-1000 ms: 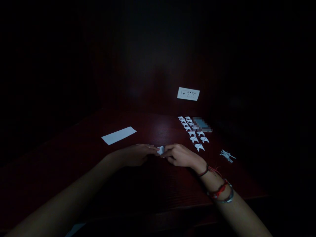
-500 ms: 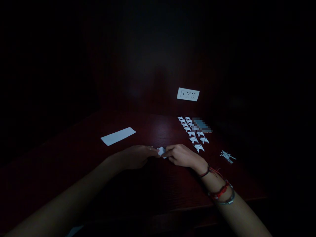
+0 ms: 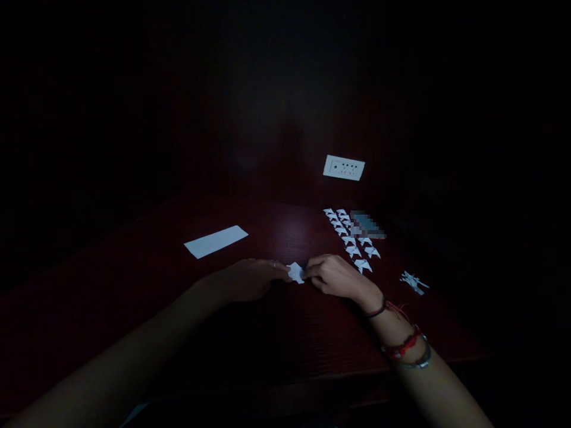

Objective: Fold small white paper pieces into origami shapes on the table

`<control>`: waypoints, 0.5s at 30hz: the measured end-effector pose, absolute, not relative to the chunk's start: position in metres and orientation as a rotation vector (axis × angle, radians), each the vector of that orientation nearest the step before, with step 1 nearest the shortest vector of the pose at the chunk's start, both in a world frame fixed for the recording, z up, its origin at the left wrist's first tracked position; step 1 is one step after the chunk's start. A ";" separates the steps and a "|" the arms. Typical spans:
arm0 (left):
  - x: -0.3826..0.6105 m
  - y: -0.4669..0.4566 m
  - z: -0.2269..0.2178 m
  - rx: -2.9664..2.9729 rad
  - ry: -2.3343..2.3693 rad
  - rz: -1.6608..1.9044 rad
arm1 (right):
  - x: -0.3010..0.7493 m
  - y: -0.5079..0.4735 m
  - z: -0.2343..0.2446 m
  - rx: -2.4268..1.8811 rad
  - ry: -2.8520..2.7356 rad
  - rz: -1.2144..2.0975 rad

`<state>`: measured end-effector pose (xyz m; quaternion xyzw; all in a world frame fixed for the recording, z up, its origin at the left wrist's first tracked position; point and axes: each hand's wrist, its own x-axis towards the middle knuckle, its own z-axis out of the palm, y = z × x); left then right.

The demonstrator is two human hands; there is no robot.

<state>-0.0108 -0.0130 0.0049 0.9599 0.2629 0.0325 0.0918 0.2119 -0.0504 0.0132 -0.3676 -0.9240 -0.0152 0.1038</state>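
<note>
Between my two hands is a small folded piece of white paper [image 3: 295, 273], just above or on the dark red table [image 3: 276, 333]. My left hand [image 3: 252, 278] pinches its left edge between thumb and fingers; a ring shows on one finger. At its right edge, the bent fingertips of my right hand [image 3: 334, 275] close on the paper. Bracelets circle my right wrist and forearm. Beyond my right hand lie rows of small folded white paper pieces [image 3: 353, 251] with pointed ends.
A flat white paper strip [image 3: 216, 241] lies at left. Beside the folded rows is a blurred-out phone-like device [image 3: 370, 226]. Thin paper scraps [image 3: 414, 282] form a small pile at right. A white wall socket [image 3: 344, 167] sits at the back. The surroundings are very dark.
My right fingers have shifted slightly right, toward the paper's edge, so more of the folded paper shows. My left hand keeps its pinch. The whole view has moved a little.
</note>
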 end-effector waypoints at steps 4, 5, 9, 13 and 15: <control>-0.010 -0.012 0.003 2.843 0.771 0.129 | 0.210 -0.049 0.009 -1.053 -2.729 -0.032; -0.009 -0.012 0.004 2.845 0.762 0.139 | 0.210 -0.049 0.008 -1.034 -2.739 -0.015; -0.010 -0.014 0.008 2.844 0.720 0.154 | 0.209 -0.048 0.006 -0.981 -2.733 0.029; -0.014 -0.015 0.011 2.816 0.783 0.075 | 0.210 -0.047 0.008 -0.960 -2.733 0.078; -0.017 -0.016 0.013 2.791 0.837 0.024 | 0.211 -0.047 0.008 -0.960 -2.735 0.109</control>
